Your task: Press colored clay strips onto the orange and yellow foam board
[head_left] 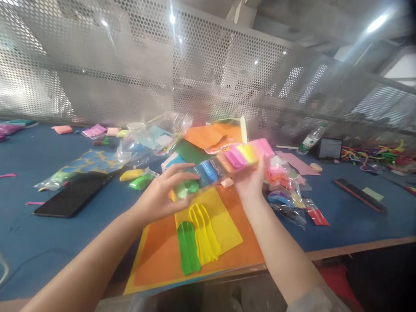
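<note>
A long clear pack of coloured modelling clay [210, 170] is held up over the table, tilted with its right end higher. Pink, yellow, orange, blue and green blocks show in it. My left hand [164, 188] grips its left end, by the green blocks. At the pink and yellow end, my right hand [252, 182] holds it from below. Beneath the pack lies a yellow sheet [229, 225] on an orange sheet [156, 255]. On them rest a ridged green clay piece [188, 249] and a ridged yellow clay piece [206, 234], side by side and touching.
To the left lie a black phone-like slab [73, 197] and a crumpled clear bag [156, 138]. Small clay packets [284, 186] are heaped on the right. Farther right are a water bottle [310, 139], a dark bar [359, 195] and colourful pipe cleaners [373, 154]. A perforated screen [208, 65] stands behind.
</note>
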### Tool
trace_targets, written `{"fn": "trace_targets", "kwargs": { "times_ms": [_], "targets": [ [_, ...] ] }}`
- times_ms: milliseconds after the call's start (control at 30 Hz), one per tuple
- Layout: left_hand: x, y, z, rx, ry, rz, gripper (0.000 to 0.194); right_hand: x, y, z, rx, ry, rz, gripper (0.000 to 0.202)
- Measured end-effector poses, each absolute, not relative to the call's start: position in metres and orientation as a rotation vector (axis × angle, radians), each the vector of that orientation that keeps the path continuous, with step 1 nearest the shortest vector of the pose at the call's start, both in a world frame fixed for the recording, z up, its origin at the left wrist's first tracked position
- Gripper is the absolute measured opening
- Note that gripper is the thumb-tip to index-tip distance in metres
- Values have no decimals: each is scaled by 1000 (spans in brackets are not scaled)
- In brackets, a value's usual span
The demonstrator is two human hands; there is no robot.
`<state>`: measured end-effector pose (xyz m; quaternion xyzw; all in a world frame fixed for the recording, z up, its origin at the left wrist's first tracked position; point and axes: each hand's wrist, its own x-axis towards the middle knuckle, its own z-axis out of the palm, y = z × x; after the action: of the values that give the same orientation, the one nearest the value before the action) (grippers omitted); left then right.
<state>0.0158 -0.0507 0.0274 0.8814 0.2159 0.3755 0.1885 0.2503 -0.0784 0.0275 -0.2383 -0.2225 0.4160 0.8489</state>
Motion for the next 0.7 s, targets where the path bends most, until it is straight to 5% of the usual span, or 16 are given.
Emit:
{"fn": "trace_targets", "kwargs": {
  "times_ms": [100, 300, 500, 700],
  "targets": [
    [14, -40, 25, 2021, 653, 1086, 30, 244, -77, 21, -465, -597, 1050, 29],
    [13, -28, 27, 1149, 703, 779, 48, 235, -82, 14, -483, -780, 1232, 32],
    [15, -28, 28, 1294, 613, 1023, 70, 227, -76, 10, -580, -541, 1119, 33],
    [20, -26, 20, 1524, 849, 1380, 64, 225, -78, 7, -600, -542, 1167, 27]
  ]
}}
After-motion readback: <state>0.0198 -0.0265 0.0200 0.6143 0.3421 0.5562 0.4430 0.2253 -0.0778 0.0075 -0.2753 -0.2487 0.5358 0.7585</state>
